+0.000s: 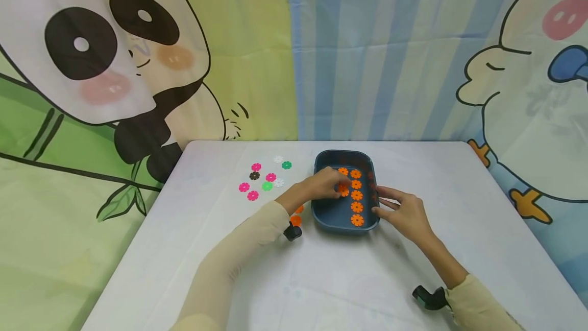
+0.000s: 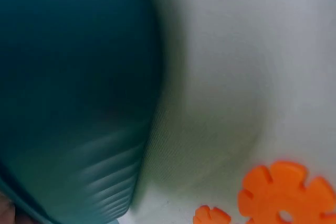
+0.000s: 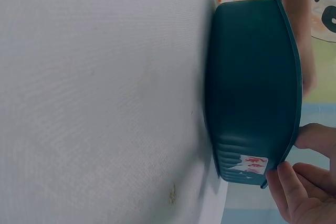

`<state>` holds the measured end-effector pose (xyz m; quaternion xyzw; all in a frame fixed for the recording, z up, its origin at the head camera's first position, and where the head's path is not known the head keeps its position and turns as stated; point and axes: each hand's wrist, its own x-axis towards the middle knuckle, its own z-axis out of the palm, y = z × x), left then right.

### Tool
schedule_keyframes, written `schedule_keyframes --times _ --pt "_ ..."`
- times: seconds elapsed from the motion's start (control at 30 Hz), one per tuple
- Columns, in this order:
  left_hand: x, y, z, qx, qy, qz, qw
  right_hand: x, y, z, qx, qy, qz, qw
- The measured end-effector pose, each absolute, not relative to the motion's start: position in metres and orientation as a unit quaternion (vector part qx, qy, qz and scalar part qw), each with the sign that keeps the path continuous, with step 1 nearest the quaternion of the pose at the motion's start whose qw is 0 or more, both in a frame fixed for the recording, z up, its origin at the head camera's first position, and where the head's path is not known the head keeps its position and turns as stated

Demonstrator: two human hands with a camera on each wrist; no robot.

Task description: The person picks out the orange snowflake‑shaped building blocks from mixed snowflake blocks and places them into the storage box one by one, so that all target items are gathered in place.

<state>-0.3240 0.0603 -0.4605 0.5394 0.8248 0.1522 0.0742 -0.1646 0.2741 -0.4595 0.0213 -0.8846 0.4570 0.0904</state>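
Note:
A dark blue-green plastic tray (image 1: 333, 212) stands on the table, with a column of orange flower-shaped discs (image 1: 357, 207) along the right part of its floor. My left hand (image 1: 325, 184) reaches over the left rim, thumb and fingers around an orange disc (image 1: 343, 189) beside that column. The left wrist view shows mostly the tray's outer wall (image 2: 79, 87); the hand is almost wholly out of it. At the right side, my right hand (image 1: 406, 213) grips the tray's rim between thumb and fingers, seen closely in the right wrist view, near a red-and-white label (image 3: 253, 164).
More orange discs (image 1: 295, 220) lie on the table left of the tray, partly under my left forearm. Farther left are scattered pink (image 1: 252, 195), green (image 1: 267, 186), white (image 1: 278, 159) and dark brown (image 1: 254, 175) discs. A cartoon-printed curtain (image 1: 340, 65) hangs behind the table.

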Motion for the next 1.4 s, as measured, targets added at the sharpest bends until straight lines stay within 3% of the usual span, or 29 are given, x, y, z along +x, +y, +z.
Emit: schedule_keyframes --times 0.4,1.1,1.4 --pt "-0.324 0.07 -0.464 0.549 0.828 0.075 0.084 -0.165 0.273 -0.461 0.022 -0.88 0.465 0.089" --pt "-0.323 0.073 -0.472 0.548 0.828 0.087 0.081 -0.164 0.273 -0.462 0.018 -0.879 0.469 0.088" --pt "-0.326 0.049 -0.451 0.543 0.822 0.169 0.029 -0.163 0.273 -0.46 0.016 -0.883 0.462 0.085"
